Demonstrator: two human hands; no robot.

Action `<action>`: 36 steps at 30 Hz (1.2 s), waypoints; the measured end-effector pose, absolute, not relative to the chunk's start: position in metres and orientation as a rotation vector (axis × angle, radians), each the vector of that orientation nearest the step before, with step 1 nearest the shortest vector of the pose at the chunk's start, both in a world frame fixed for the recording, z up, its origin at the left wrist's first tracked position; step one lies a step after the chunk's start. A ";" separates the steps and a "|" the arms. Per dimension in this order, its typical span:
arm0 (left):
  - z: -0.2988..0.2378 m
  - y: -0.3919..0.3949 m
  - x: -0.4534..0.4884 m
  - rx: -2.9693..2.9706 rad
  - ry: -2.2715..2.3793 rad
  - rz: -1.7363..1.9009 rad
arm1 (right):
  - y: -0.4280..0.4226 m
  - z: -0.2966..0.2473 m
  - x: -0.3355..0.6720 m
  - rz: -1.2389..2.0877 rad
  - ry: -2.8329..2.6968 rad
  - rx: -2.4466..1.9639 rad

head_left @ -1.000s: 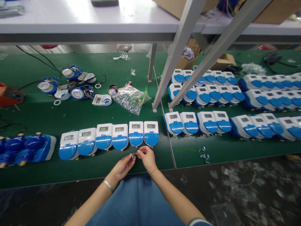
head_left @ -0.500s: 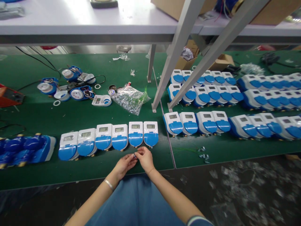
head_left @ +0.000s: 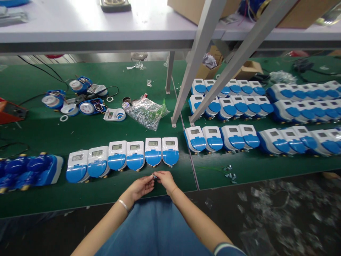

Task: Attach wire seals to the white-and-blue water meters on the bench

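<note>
My left hand (head_left: 141, 187) and my right hand (head_left: 165, 180) meet just above the front of the green bench. Their fingertips pinch a small shiny grey piece (head_left: 155, 177) between them; its exact kind is too small to make out. Just beyond my fingers stand two white-and-blue water meters (head_left: 170, 152) with lit displays, at the right end of a short row. More of that row, such as the wrapped meter (head_left: 77, 166), extends to the left. Small grey pieces (head_left: 229, 174) like the pinched one lie to the right beside thin green wires (head_left: 210, 168).
Rows of meters (head_left: 234, 137) fill the right bench. Slanting metal posts (head_left: 198, 64) rise to a white shelf (head_left: 80, 33). A plastic bag (head_left: 146, 113) with small parts and opened meters (head_left: 90, 106) lie behind. Blue meter bodies (head_left: 34, 165) are at far left.
My right hand has lowered slightly toward me, its fingers closer together around the small grey piece. My left hand stays nearly in place. The meters have not been moved.
</note>
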State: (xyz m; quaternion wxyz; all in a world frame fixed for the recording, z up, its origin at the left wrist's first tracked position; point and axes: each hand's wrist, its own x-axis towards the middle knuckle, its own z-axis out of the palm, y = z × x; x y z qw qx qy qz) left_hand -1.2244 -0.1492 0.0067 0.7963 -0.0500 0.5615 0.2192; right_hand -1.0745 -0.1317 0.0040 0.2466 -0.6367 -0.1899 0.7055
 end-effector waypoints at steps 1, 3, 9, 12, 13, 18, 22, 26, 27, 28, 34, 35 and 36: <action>0.005 -0.149 -1.224 -0.117 1.199 0.461 | -0.133 0.003 -1.074 1.947 -0.495 -1.729; 0.003 -0.148 -1.224 -0.134 1.206 0.450 | -0.134 0.001 -1.074 1.989 -0.462 -1.711; 0.003 -0.146 -1.218 -0.140 1.250 0.553 | -0.136 0.006 -1.066 1.792 -1.041 -1.737; 0.006 -0.147 -1.215 -0.153 1.259 0.625 | -0.142 0.020 -1.060 1.368 -1.688 -1.791; 0.007 -0.147 -1.215 -0.156 1.255 0.637 | -0.145 0.025 -1.059 1.231 -1.882 -1.784; 0.009 -0.148 -1.212 -0.187 1.272 0.637 | -0.151 0.033 -1.060 0.974 -2.350 -1.653; 0.003 -0.149 -1.210 -0.163 1.289 0.618 | -0.145 0.026 -1.065 1.391 -1.818 -1.736; -0.003 -0.153 -1.208 -0.088 1.223 0.631 | -0.139 0.019 -1.067 1.756 -1.366 -1.760; -0.004 -0.154 -1.208 -0.086 1.222 0.633 | -0.139 0.019 -1.067 1.821 -1.333 -1.744; -0.005 -0.155 -1.208 -0.096 1.231 0.633 | -0.140 0.019 -1.067 1.868 -1.298 -1.740; -0.007 -0.156 -1.206 -0.163 1.264 0.634 | -0.145 0.021 -1.065 1.677 -1.348 -1.865; -0.007 -0.156 -1.205 -0.132 1.248 0.636 | -0.143 0.019 -1.066 1.764 -1.287 -1.871; -0.008 -0.156 -1.205 -0.095 1.233 0.640 | -0.141 0.018 -1.067 1.866 -1.222 -1.869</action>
